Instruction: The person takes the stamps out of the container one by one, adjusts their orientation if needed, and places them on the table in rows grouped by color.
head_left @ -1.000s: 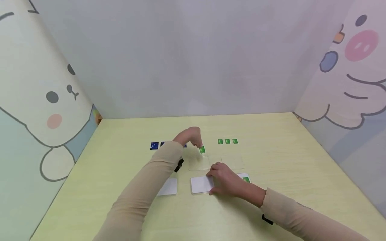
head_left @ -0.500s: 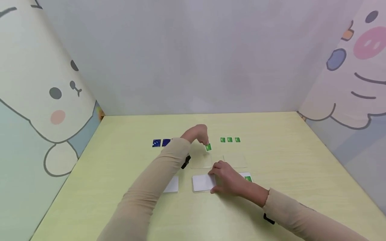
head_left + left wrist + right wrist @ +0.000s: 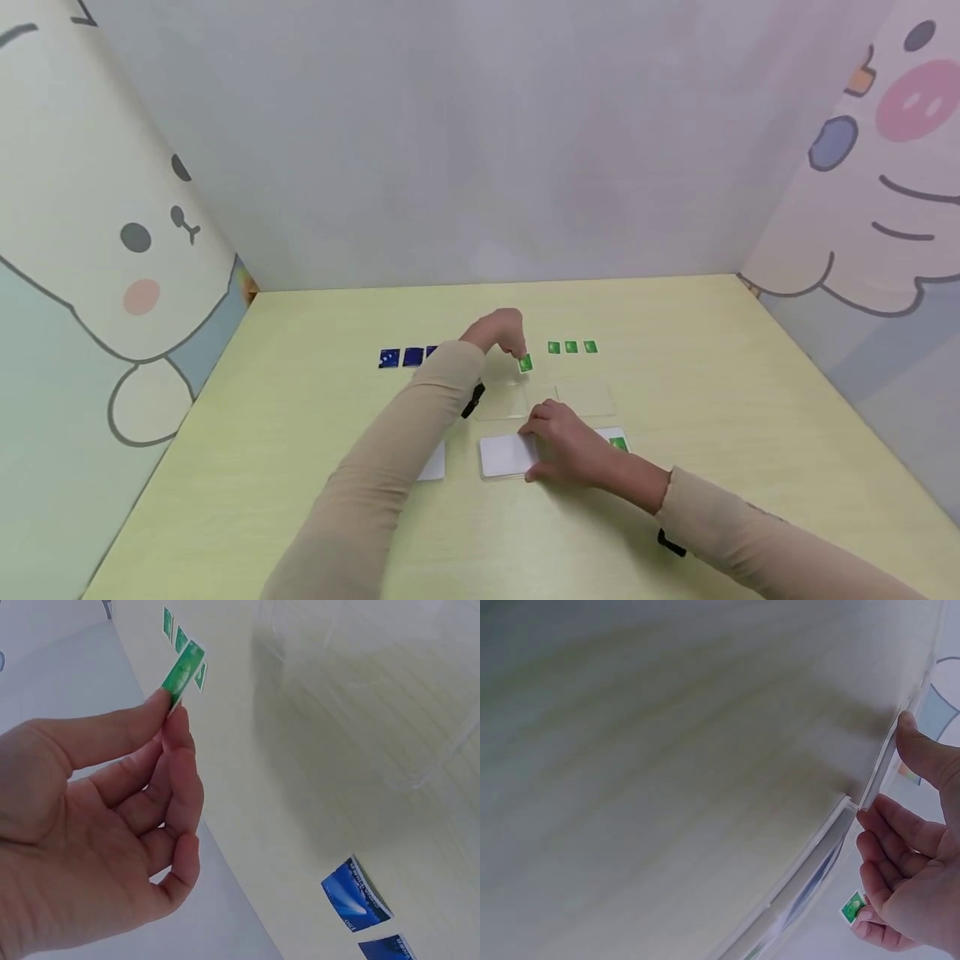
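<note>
My left hand (image 3: 504, 329) pinches a small green stamp-like card (image 3: 184, 673) between thumb and fingertips, above the table behind the clear boxes. In the left wrist view it tilts up from the thumb tip. My right hand (image 3: 566, 446) spans the right end of a shallow clear tray with white cards (image 3: 507, 456), thumb at the near edge and fingertips at the far edge. Partly hidden behind that hand is another white card (image 3: 606, 432) with a green stamp-like piece (image 3: 618, 443) at its right. Both hands are seen again in the right wrist view.
Three small green cards (image 3: 572, 347) lie in a row at the back right. Several dark blue ones (image 3: 413, 357) lie at the back left, some behind the left arm. Two clear boxes (image 3: 585, 398) stand mid-table. Another white stack (image 3: 432, 463) shows beside the left sleeve.
My left hand has moved to the right with the green card, toward the row of three. The right hand keeps its place on the tray.
</note>
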Tool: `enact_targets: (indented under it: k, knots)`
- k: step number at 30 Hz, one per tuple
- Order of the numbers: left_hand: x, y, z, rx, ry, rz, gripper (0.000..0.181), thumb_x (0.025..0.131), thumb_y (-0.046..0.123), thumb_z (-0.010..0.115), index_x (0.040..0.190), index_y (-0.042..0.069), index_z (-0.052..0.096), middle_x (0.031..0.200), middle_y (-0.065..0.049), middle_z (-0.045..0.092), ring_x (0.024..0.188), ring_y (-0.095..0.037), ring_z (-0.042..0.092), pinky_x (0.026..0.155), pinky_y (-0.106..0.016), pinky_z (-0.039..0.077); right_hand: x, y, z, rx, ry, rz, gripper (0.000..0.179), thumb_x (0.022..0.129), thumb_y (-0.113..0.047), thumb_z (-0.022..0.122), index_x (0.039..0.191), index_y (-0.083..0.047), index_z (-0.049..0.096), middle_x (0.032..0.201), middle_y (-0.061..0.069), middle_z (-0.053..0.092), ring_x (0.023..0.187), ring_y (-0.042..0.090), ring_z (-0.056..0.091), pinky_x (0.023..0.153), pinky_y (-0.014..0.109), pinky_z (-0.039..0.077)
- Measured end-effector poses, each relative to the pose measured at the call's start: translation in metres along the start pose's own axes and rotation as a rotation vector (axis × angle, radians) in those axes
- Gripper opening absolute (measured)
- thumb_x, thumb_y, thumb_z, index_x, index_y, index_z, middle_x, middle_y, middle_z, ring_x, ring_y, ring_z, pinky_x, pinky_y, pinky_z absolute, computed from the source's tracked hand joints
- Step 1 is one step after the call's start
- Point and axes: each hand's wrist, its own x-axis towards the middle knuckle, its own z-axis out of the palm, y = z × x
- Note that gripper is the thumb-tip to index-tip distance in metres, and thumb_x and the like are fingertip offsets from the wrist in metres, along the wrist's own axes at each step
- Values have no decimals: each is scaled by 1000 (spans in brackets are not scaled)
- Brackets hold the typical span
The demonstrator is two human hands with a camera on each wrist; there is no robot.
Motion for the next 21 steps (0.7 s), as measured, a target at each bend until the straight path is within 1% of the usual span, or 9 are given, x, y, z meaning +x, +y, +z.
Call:
enact_targets:
  k: [3, 4, 5, 7, 11, 12, 14, 18, 21]
  knots:
    - [4, 1, 5, -23, 31, -7, 32, 91, 16, 66, 63, 13, 50, 59, 4, 48, 78, -17, 58, 90, -32, 46, -1, 1, 0, 3, 2, -1, 52, 67, -36, 89, 105, -6, 71, 101, 2, 67, 94, 14, 53, 86, 33, 49]
    - [5, 2, 8, -32, 48, -13, 32, 91, 16, 66, 63, 13, 51, 61, 3, 49, 82, -19, 60, 99, -37, 45, -1, 1, 1, 6, 1, 1, 52, 67, -36, 89, 105, -6, 71, 102, 2, 67, 94, 14, 53, 86, 33, 49]
    - [5, 2, 10, -45, 64, -25, 29, 91, 16, 67, 65, 12, 53, 63, 3, 51, 88, -20, 62, 107, -42, 41, -1, 1, 1, 11, -2, 5, 52, 68, -36, 89, 106, -6, 71, 102, 2, 67, 94, 14, 53, 86, 32, 49]
    - [7, 3, 13, -62, 81, -48, 21, 91, 17, 67, 72, 11, 58, 69, 1, 54, 95, -22, 63, 115, -49, 33, -2, 2, 2, 18, -5, 9, 52, 68, -36, 89, 106, -6, 71, 103, 2, 67, 95, 14, 53, 86, 32, 49]
    - [16, 2, 16, -68, 97, -80, 14, 88, 19, 69, 81, 10, 61, 77, -1, 58, 84, -18, 58, 114, -48, 32, -3, 2, 4, 18, 3, -4, 51, 68, -36, 89, 106, -6, 71, 102, 2, 67, 95, 14, 53, 86, 32, 49]
    - [19, 1, 16, -69, 104, -83, 12, 88, 19, 69, 84, 9, 62, 80, -1, 60, 84, -18, 57, 114, -48, 32, -3, 2, 4, 16, 8, -9, 51, 68, -36, 89, 105, -6, 71, 101, 2, 66, 94, 13, 53, 86, 31, 49]
    - [23, 0, 16, -71, 127, -89, 12, 88, 19, 69, 90, 9, 64, 90, -3, 64, 86, -18, 56, 117, -49, 29, -2, 2, 5, 12, 15, -14, 51, 67, -36, 90, 105, -6, 71, 100, 2, 66, 93, 13, 53, 85, 31, 48]
    - [29, -2, 16, -71, 176, -102, 18, 90, 19, 68, 103, 7, 67, 114, -5, 68, 100, -20, 57, 122, -50, 22, -2, 3, 5, 2, 20, -17, 51, 66, -36, 90, 104, -6, 72, 100, 2, 66, 93, 13, 53, 85, 31, 48]
    - [32, -3, 17, -53, 205, -110, 19, 90, 20, 69, 104, 8, 67, 117, -4, 68, 103, -18, 57, 122, -49, 21, -2, 4, 5, 2, 15, -13, 52, 67, -37, 90, 104, -6, 72, 100, 2, 66, 93, 13, 53, 85, 31, 48]
